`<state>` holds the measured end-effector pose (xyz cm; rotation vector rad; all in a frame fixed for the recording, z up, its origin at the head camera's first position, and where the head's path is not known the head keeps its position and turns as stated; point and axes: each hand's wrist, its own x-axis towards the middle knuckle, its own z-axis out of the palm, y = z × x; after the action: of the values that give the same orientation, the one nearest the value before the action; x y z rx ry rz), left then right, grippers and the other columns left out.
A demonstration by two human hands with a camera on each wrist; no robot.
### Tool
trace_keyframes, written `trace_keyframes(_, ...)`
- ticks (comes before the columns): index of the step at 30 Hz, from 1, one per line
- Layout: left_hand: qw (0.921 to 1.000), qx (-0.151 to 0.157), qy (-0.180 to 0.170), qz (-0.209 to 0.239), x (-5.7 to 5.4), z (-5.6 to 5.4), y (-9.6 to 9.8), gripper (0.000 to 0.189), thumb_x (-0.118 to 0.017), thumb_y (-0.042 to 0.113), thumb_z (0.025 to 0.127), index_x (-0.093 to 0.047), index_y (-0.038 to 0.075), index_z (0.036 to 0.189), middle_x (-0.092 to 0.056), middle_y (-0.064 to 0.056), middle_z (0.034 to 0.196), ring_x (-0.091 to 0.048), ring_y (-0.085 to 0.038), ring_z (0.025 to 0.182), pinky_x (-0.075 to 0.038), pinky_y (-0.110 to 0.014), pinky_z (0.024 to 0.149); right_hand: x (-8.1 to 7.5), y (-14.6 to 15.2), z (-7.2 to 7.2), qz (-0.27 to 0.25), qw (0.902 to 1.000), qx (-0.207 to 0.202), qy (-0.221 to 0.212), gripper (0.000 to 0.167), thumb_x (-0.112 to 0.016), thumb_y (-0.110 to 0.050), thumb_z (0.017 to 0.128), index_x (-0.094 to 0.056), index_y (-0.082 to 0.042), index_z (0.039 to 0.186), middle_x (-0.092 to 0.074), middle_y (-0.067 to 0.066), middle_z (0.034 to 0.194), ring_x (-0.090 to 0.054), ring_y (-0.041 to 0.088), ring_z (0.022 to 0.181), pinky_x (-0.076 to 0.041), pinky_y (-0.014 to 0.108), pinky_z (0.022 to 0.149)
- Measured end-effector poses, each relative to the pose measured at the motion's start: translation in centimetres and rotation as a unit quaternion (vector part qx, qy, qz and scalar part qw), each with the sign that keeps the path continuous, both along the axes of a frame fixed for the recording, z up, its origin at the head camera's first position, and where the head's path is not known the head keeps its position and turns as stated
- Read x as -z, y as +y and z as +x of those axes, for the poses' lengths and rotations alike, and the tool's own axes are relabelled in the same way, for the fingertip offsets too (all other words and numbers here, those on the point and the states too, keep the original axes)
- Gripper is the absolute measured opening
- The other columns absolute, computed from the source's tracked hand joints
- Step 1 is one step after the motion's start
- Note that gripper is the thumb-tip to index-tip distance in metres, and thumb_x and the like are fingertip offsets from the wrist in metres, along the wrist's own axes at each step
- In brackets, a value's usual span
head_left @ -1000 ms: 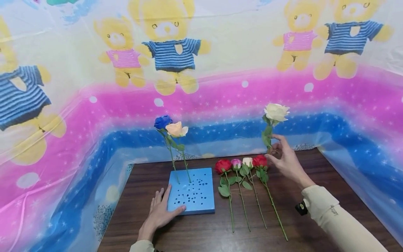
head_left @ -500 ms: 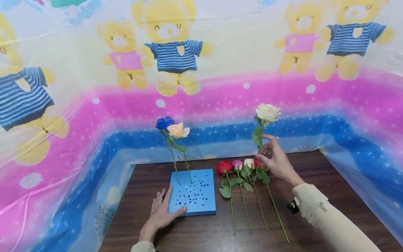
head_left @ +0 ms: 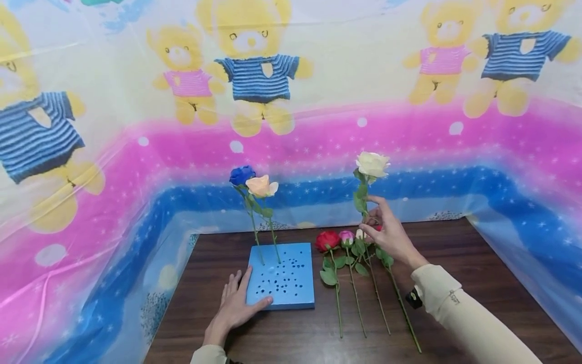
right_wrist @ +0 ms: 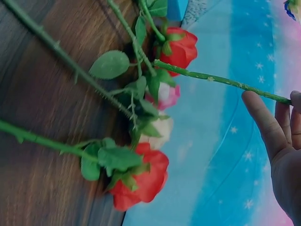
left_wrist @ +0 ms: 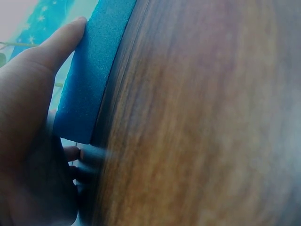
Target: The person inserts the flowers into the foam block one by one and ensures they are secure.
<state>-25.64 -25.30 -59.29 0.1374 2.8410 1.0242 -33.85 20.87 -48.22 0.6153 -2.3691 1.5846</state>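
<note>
1. A person's right hand (head_left: 392, 236) pinches the stem of a white rose (head_left: 373, 165) between thumb and fingers, holding the flower upright above the far side of a dark wood table (head_left: 273, 341).

2. The bloom sits above the grip, with green leaves just over the fingertips. In the right wrist view, the bare lower stem (right_wrist: 221, 81) runs down from the fingers, its end near a cut flower lying on the table; whether the two touch cannot be told.

3. Below and around the grip, four roses lie in a row, blooms toward the far edge and stems toward the person: from left, a red rose (head_left: 327, 240), a pink rose (head_left: 346, 237), a cream rose (right_wrist: 157, 133) and a second red rose (right_wrist: 141, 176), the last mostly hidden by the hand in the head view.

4. To the left of the row, a blue block (head_left: 305, 283) dotted with small holes rests flat on the table. The left hand (head_left: 235, 306) steadies its near left corner, fingers extended along the side and thumb on the front edge.

5. A blue rose (head_left: 242, 175) and a peach rose (head_left: 261, 186) stand in the block's far half, both tilted slightly left, well apart from the white bloom.

6. Behind, a backdrop (head_left: 327, 131) shows printed teddy bears in striped shirts.
</note>
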Motion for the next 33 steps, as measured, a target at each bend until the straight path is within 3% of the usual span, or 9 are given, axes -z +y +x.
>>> trace_keyframes(7, 1.0000, -0.001, -0.004, -0.006, -0.1, 0.0, -0.1, 0.120, -0.075, 0.075, 0.094, -0.012, 0.023, 0.182, -0.008, -0.028, 0.184, 0.005, -0.052, 0.170, 0.001, -0.074, 0.134, -0.2, -2.8, -0.6, 0.006, 0.9997, -0.021, 0.013, 0.082, -0.074, -0.002, 0.107, -0.036, -0.041, 0.168, -0.066, 0.014, 0.112, -0.072, 0.034, 0.098, -0.070, 0.043, 0.071)
trace_keyframes(18, 0.9999, 0.004, 0.012, -0.007, -0.3, 0.3, -0.2, 0.118, -0.075, 0.074, 0.095, -0.014, 0.023, 0.182, -0.011, -0.029, 0.184, 0.002, -0.052, 0.170, -0.001, -0.074, 0.134, -0.1, -6.4, -1.6, -0.008, 0.9987, -0.050, 0.009, 0.083, -0.078, -0.003, 0.105, -0.039, -0.044, 0.166, -0.067, 0.011, 0.114, -0.072, 0.031, 0.101, -0.069, 0.052, 0.069)
trace_keyframes(25, 0.9999, 0.003, 0.012, -0.002, -0.3, 0.4, -0.2, 0.118, -0.077, 0.073, 0.095, -0.015, 0.022, 0.182, -0.012, -0.029, 0.183, 0.001, -0.053, 0.170, 0.000, -0.075, 0.134, -0.2, -8.1, -2.5, 0.009, 0.9980, -0.045, 0.042, 0.082, -0.082, -0.006, 0.102, -0.041, -0.035, 0.166, -0.071, 0.008, 0.109, -0.072, 0.023, 0.099, -0.059, 0.064, 0.102)
trace_keyframes(29, 0.9999, 0.004, 0.016, -0.005, -0.1, 0.4, -0.3, 0.118, -0.077, 0.072, 0.095, -0.015, 0.022, 0.182, -0.012, -0.030, 0.183, 0.001, -0.054, 0.170, 0.000, -0.074, 0.134, -0.1, -9.0, -2.7, 0.002, 0.9980, -0.057, 0.028, 0.080, -0.082, -0.007, 0.103, -0.041, -0.032, 0.167, -0.071, 0.010, 0.110, -0.072, 0.024, 0.099, -0.060, 0.062, 0.100)
trace_keyframes(33, 0.9998, 0.003, 0.018, -0.003, -0.1, 0.4, -0.3, 0.118, -0.077, 0.072, 0.094, -0.016, 0.021, 0.181, -0.013, -0.030, 0.183, 0.000, -0.054, 0.170, 0.000, -0.074, 0.134, 0.1, -10.1, -2.9, -0.007, 0.9977, -0.067, 0.011, 0.081, -0.081, -0.006, 0.103, -0.040, -0.035, 0.167, -0.070, 0.011, 0.111, -0.072, 0.026, 0.098, -0.068, 0.049, 0.083)
